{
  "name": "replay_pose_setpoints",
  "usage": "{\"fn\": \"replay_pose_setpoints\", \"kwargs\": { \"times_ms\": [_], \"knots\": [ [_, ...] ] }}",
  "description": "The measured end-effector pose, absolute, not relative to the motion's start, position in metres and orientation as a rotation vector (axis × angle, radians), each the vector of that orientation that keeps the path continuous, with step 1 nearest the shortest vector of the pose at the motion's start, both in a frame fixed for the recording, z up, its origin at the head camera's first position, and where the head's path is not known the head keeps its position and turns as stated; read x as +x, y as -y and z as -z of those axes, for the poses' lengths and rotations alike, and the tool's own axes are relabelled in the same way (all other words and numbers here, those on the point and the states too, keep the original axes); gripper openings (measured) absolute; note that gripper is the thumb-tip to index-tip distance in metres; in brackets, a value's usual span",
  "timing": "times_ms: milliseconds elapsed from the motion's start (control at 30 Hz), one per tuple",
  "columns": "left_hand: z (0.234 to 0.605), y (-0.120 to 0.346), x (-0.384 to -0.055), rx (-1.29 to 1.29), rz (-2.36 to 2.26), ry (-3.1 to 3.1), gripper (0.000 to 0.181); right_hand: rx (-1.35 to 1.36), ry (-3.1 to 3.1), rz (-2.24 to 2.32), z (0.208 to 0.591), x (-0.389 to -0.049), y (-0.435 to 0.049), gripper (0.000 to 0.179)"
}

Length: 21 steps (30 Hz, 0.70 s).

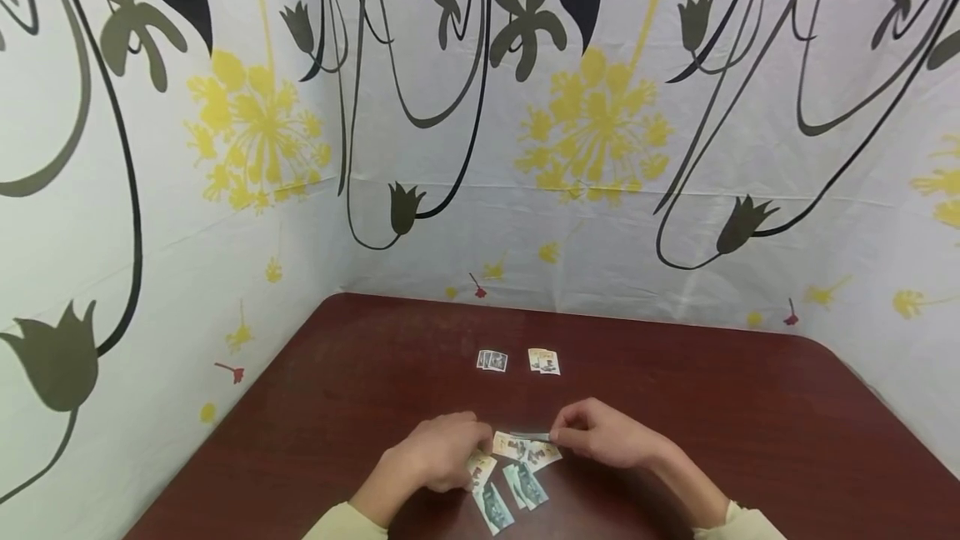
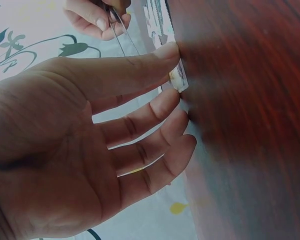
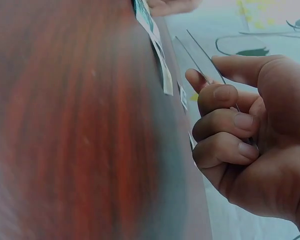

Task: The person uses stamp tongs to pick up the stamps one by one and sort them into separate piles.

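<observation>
My right hand [image 1: 607, 433] grips a pair of thin metal tweezers [image 3: 202, 60], its last fingers curled into the palm. In the head view the tweezers point left over yellowish postage stamps [image 1: 511, 446]. The left hand [image 1: 444, 450] rests at the left of the group, its fingertips right at the edge of another yellowish stamp [image 1: 482, 467], partly hidden by the fingers. In the left wrist view the thumb and fingers [image 2: 145, 120] are gently bent, with the thumb tip against stamps with toothed edges. Green stamps [image 1: 527, 486] lie nearer me, one [image 1: 493, 510] below the left hand.
Farther back on the dark red wooden table [image 1: 420, 332] are two small groups: overlapping dark stamps [image 1: 495, 361] and, to their right, yellowish stamps [image 1: 544, 362]. A white flower-patterned cloth [image 1: 465, 148] hangs behind and along the sides.
</observation>
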State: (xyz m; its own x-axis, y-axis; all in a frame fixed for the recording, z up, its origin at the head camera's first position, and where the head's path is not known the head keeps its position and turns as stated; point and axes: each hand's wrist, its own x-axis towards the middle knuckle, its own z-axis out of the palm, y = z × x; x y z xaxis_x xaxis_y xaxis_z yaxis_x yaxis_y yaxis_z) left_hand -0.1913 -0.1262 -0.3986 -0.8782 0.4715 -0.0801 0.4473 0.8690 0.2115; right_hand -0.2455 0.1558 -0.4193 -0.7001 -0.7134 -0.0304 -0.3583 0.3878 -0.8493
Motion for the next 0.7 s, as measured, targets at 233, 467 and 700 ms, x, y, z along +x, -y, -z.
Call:
{"fn": "replay_pose_setpoints", "kwargs": {
  "times_ms": [233,467,700],
  "knots": [
    [0.400,0.126,-0.192,0.715,-0.285,-2.906,0.039,-0.950,-2.205,1.256,0.428,-0.237,-0.148,0.023],
    [0.401,0.126,-0.192,0.716,-0.312,-2.904,0.039,-0.955,-2.218,1.205,0.428,-0.232,-0.143,0.023],
    [0.401,0.127,-0.192,0.738,-0.338,-2.911,0.040,-0.993,-2.300,1.114,0.427,-0.229,-0.136,0.025]
  ]
}}
